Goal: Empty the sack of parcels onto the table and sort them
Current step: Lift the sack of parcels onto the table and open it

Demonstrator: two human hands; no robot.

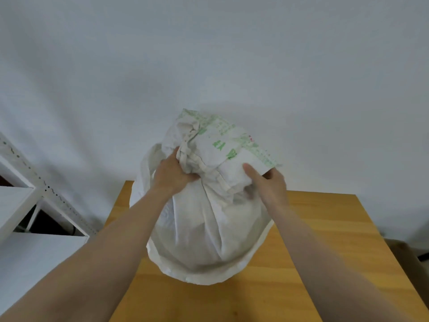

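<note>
A full white woven sack [204,233] with green print on its top flap stands upright on the wooden table [325,240]. Its neck is gathered and tied with a cloth cord. My left hand [173,173] grips the bunched neck at the cord. My right hand [267,182] holds the printed flap on the right side, thumb on top and fingers underneath. The parcels inside are hidden.
White metal shelving [27,205] stands to the left of the table. A plain white wall is behind. A brown cardboard box [408,259] sits low at the right, past the table's edge.
</note>
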